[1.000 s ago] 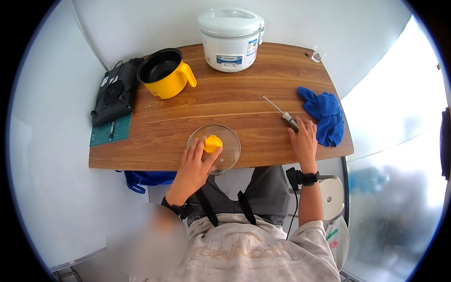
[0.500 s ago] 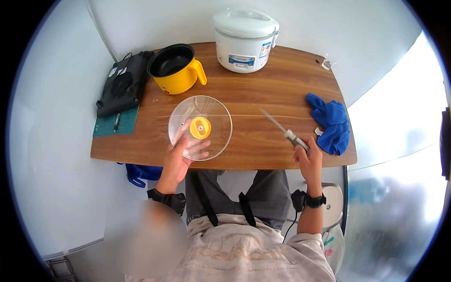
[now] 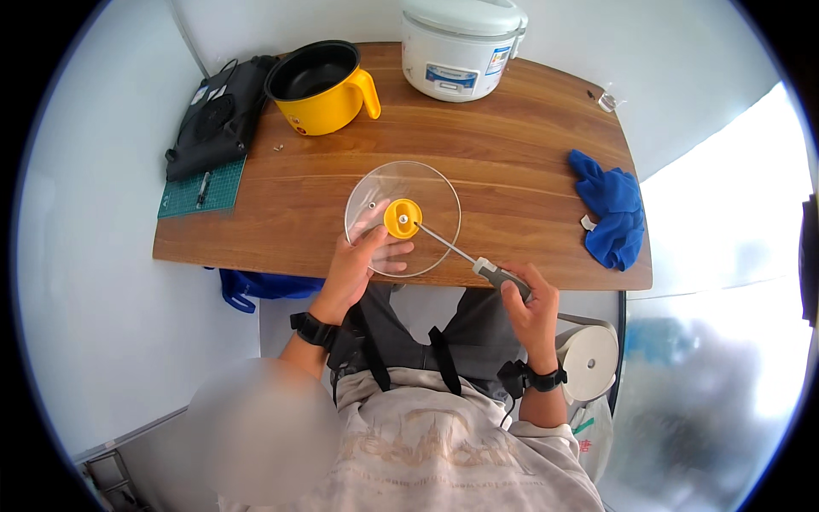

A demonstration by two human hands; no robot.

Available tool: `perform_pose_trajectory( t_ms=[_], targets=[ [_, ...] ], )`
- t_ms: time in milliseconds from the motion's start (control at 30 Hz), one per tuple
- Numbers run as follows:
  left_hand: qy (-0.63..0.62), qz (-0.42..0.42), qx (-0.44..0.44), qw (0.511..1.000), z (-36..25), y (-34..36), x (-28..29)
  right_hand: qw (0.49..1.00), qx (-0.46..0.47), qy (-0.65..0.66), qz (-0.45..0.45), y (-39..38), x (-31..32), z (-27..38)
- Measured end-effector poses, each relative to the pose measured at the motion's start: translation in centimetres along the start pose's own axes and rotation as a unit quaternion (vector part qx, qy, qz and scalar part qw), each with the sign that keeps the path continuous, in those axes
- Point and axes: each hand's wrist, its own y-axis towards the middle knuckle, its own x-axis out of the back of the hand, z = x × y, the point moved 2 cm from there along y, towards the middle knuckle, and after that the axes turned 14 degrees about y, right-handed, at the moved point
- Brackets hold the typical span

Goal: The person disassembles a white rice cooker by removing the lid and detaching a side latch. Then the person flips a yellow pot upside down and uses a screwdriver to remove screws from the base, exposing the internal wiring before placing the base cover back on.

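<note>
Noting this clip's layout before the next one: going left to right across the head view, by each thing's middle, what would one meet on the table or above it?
Green mat, yellow pot, glass lid, screwdriver handle, blue cloth.

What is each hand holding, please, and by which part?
The left hand holds the glass lid by its near-left edge; the right hand holds the screwdriver by its handle.

Round clear glass lid (image 3: 437, 192) with round yellow plastic knob (image 3: 394, 220). Slim silver-shafted metal screwdriver (image 3: 479, 265), handle (image 3: 502, 279) dark grey and off-white. Deep round yellow pot (image 3: 320, 113), interior (image 3: 314, 75) black. Rounded white rice cooker (image 3: 465, 53), front panel (image 3: 451, 80) blue. Rumpled plain blue cloth (image 3: 612, 209). Rectangular green mat (image 3: 183, 198), faintly gridded. Brown wooden tabletop (image 3: 512, 171), darker streaked grain.
</note>
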Motion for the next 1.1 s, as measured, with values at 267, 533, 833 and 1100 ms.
perform_pose_trajectory(
  t_ms=[267,533,833,1100],
  targets=[
    [0.033,-0.014,-0.003,0.999,0.4,-0.1,-0.3,1.000,-0.011,-0.003,-0.011,-0.4,-1.0,-1.0],
    [0.042,-0.017,-0.010,0.999,0.2,0.1,-0.4,0.999,-0.042,0.008,-0.008,-0.5,-1.2,-1.0],
    [0.044,-0.019,-0.002,0.999,0.2,0.1,-0.5,1.000,-0.015,-0.013,0.001,-0.3,-1.4,-0.8],
    [0.051,-0.017,-0.005,0.999,0.3,0.0,-0.4,1.000,-0.009,0.002,-0.010,-0.5,-1.4,-0.8]
  ],
)
